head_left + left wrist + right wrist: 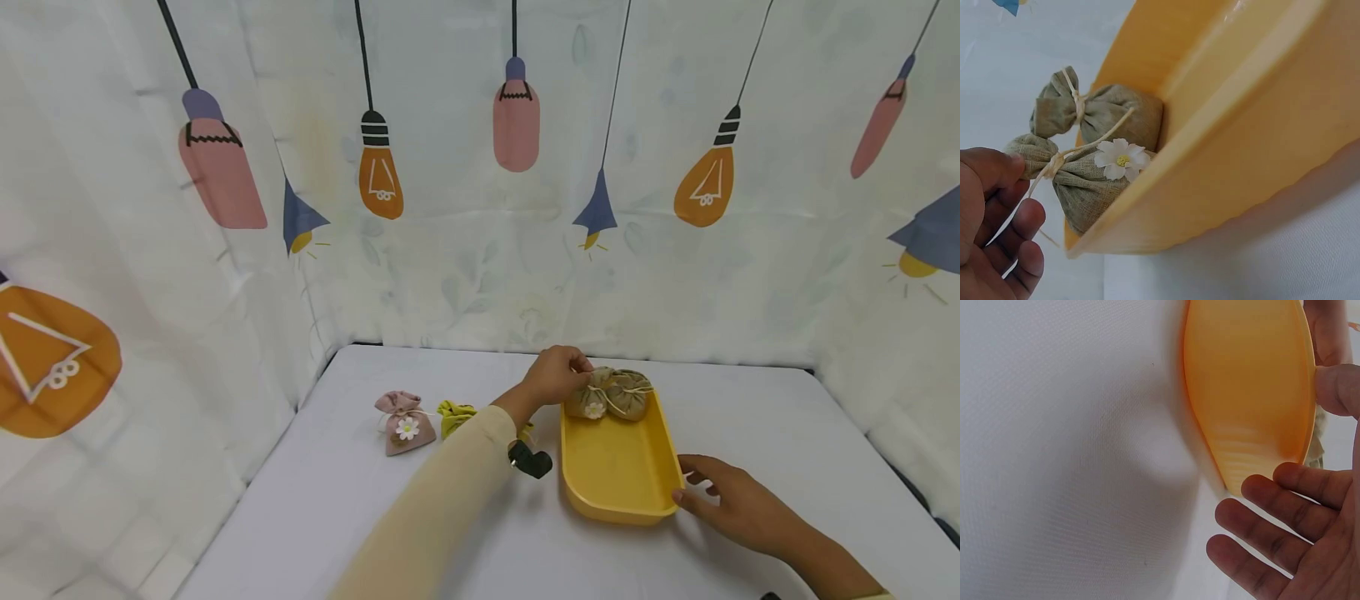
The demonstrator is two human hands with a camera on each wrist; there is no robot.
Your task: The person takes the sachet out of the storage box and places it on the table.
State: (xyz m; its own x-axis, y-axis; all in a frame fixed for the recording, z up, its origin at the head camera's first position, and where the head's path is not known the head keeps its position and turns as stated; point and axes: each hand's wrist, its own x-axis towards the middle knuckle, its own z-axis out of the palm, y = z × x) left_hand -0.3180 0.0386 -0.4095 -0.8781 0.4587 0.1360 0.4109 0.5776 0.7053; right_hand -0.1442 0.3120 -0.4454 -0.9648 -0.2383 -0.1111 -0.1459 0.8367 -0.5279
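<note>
At the far end of a yellow tray (615, 467), two small grey-green drawstring pouches sit side by side. My left hand (557, 377) pinches the gathered neck of the left one, the flower pouch (1085, 194), between thumb and fingers. A white flower (1120, 159) decorates its front, and pale cord ties its neck. The other grey-green pouch (628, 396) leans against it, inside the tray wall. By the tray's near right side is my right hand (738, 500), its thumb (1337, 390) at the rim and its fingers (1266, 531) extended alongside the outer wall.
Left of the tray, a pink pouch (408, 433) with a white flower lies on the white table (300, 533). Beside it is a yellow-green pouch (453, 417), partly hidden by my left forearm. A printed curtain (465, 275) stands behind the table.
</note>
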